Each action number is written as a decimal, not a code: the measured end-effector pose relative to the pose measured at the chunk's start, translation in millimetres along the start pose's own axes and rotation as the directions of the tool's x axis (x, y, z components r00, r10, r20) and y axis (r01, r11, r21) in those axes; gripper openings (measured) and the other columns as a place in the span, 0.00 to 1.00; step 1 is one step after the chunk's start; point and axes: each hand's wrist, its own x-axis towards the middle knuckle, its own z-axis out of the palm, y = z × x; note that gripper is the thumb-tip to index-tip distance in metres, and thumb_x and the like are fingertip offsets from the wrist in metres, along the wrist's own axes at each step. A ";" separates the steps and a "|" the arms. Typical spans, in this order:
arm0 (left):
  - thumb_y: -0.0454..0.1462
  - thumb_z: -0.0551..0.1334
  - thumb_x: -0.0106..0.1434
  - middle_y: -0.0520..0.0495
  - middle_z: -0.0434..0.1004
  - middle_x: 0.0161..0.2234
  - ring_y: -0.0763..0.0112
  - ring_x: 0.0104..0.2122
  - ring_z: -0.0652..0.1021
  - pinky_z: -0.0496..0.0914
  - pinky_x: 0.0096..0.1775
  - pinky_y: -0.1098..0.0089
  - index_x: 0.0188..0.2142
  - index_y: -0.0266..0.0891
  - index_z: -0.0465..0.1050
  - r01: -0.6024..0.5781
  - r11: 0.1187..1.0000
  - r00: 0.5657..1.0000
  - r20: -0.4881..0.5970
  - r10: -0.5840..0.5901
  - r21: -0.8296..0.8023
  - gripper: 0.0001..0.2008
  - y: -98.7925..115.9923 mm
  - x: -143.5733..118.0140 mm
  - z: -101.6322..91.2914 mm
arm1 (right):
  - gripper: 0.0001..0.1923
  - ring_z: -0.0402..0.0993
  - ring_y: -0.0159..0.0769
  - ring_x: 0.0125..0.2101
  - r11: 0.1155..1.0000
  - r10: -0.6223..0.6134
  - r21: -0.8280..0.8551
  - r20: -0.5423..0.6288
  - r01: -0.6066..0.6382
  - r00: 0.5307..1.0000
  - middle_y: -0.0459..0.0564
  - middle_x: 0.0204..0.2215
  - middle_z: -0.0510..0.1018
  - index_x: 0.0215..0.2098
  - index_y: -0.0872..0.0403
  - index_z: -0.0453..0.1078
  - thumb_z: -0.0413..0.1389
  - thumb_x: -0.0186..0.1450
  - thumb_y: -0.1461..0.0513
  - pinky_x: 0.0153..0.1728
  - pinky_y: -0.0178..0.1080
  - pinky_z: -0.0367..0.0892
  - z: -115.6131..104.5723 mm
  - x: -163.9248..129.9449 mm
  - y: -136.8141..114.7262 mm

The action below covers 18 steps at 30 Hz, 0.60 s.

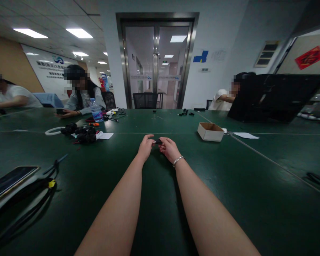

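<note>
Both hands meet over the green counter (160, 199): the left hand (145, 146) and the right hand (170, 148) pinch a small black part (158, 141) between their fingers. It seems light, rigid; best held by its ends.

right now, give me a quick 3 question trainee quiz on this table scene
1. True or false: both hands touch the small black part.
2. The cardboard box lies nearer which hand? A) left hand B) right hand
3. Fill in: the bracelet is on the ___ wrist.

Key: 1 true. 2 B. 3 right.
</note>
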 end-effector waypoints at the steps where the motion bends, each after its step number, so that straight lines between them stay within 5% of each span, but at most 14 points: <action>1: 0.35 0.53 0.62 0.54 0.65 0.22 0.76 0.20 0.66 0.59 0.24 0.76 0.46 0.37 0.68 -0.002 1.000 1.000 0.010 0.001 0.002 0.14 -0.3 0.0 0.1 | 0.10 0.64 0.25 0.15 1.000 -0.002 -0.003 0.002 0.002 1.000 0.44 0.16 0.69 0.31 0.57 0.68 0.63 0.58 0.60 0.15 0.26 0.60 -0.2 0.3 0.5; 18: 0.34 0.50 0.61 0.52 0.65 0.20 0.75 0.20 0.66 0.60 0.23 0.76 0.37 0.37 0.73 -0.054 0.998 0.998 0.014 0.054 0.022 0.13 -4.1 2.4 -0.2 | 0.08 0.65 0.26 0.15 1.000 -0.001 -0.024 0.031 0.002 1.000 0.43 0.17 0.70 0.32 0.56 0.69 0.62 0.58 0.61 0.15 0.26 0.60 0.5 0.2 1.0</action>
